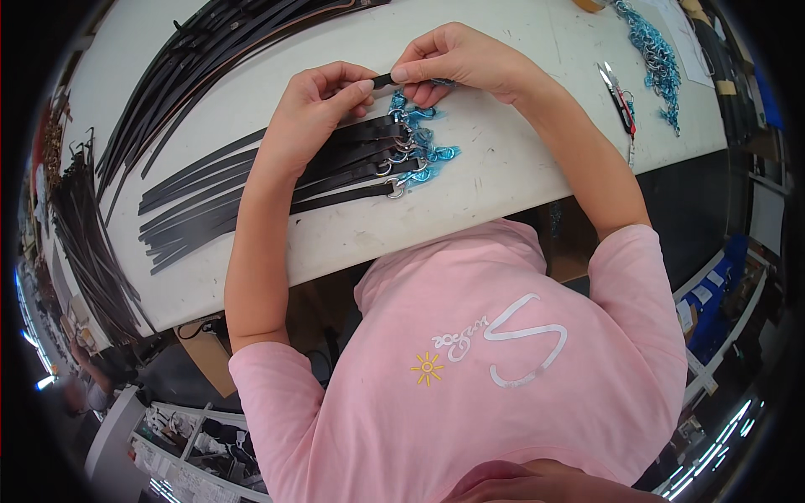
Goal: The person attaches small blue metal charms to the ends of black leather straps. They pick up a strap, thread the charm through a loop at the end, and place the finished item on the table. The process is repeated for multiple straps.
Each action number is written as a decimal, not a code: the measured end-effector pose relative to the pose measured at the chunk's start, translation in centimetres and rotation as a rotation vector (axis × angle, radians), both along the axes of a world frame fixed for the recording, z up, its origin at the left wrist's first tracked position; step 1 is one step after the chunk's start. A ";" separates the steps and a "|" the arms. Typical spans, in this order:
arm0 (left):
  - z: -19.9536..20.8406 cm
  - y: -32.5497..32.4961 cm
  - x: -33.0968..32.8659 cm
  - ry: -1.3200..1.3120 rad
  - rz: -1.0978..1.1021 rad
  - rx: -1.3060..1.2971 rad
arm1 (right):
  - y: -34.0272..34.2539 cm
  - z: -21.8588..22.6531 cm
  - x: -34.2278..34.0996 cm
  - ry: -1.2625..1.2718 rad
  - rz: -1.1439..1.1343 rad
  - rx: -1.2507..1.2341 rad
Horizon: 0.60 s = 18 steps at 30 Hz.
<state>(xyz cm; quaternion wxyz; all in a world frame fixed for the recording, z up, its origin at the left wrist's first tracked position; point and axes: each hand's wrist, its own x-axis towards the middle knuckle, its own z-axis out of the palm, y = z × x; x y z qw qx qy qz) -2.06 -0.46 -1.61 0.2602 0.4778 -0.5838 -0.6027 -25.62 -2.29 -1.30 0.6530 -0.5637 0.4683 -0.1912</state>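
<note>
L hand (312,107) + R hand (459,64): pinching blk strap (382,81); ringed straps (356,153) prob. done; plain bundle (184,77), blue chain (656,60) prob. left

I see plain black on the strap (382,81) at top centre, and black again on the row of straps (348,159) left of centre, greyer toward their tips. Their rings (396,195) are silver, the film (443,153) around them bright translucent blue. The table (511,159) reads off-white to me, speckled with dark marks. Upper left, a black bundle (180,80) carries a brown streak. Upper right, I get a blue-and-silver chain (658,63) and snips (621,107) in black and red. Lower centre, the shirt (470,293) is pink, with white lettering (563,339) and a yellow sun (428,368).
</note>
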 end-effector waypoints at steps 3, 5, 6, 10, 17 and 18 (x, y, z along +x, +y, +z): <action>0.3 -0.1 -0.1 -0.018 -0.023 0.006 | -0.2 0.0 -0.1 -0.012 0.014 0.014; 0.6 -0.2 -0.3 -0.049 -0.043 0.006 | -0.3 -0.1 -0.2 -0.032 0.012 0.033; 0.8 -0.2 -0.5 -0.065 -0.055 0.003 | -0.3 -0.1 -0.3 -0.041 0.012 0.044; 0.5 -0.5 -0.5 -0.041 -0.065 0.019 | -0.4 0.0 -0.4 -0.054 0.008 0.065; 0.7 -0.3 -0.9 -0.045 -0.021 0.057 | -0.5 -0.2 -0.7 -0.089 0.020 0.083; 0.4 -0.4 -0.9 -0.046 -0.029 0.053 | -0.5 -0.1 -0.7 -0.100 0.024 0.086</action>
